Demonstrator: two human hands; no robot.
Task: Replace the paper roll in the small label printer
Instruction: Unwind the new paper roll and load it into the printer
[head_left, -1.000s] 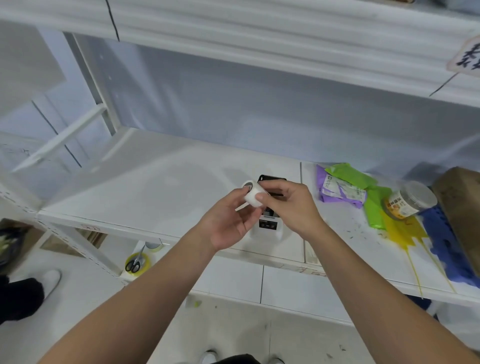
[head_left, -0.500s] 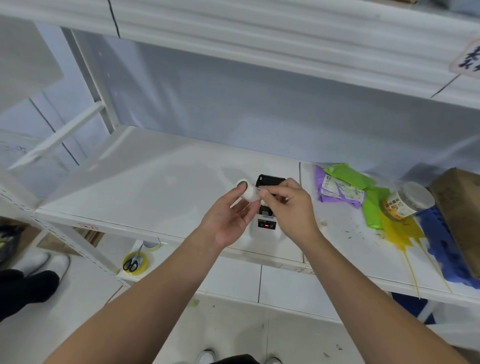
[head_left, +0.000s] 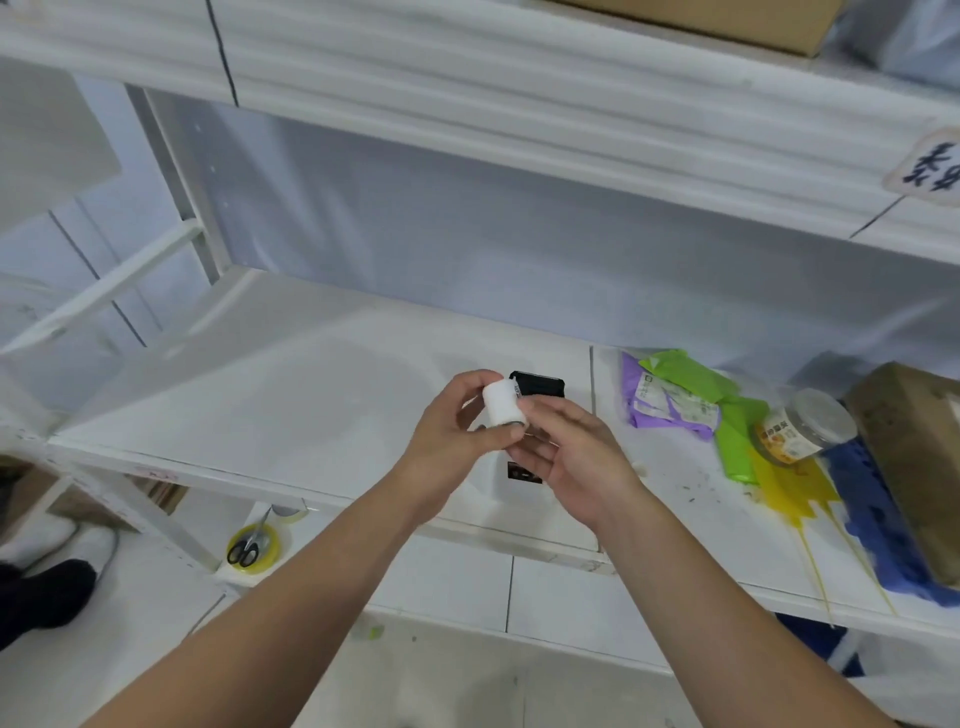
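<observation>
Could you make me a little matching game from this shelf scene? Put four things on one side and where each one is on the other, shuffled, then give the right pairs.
Things:
1. paper roll
2. label printer
3. jar
4. scissors

Places:
A. lying on its side at the right of the shelf, by the green and purple packets
B. held up between the fingers of the left hand and right hand
C. on a yellow tape roll, on the lower level left of the arms
D. on the shelf, partly hidden behind the hands

Pairs: 1-B, 2-D, 3-A, 4-C
</observation>
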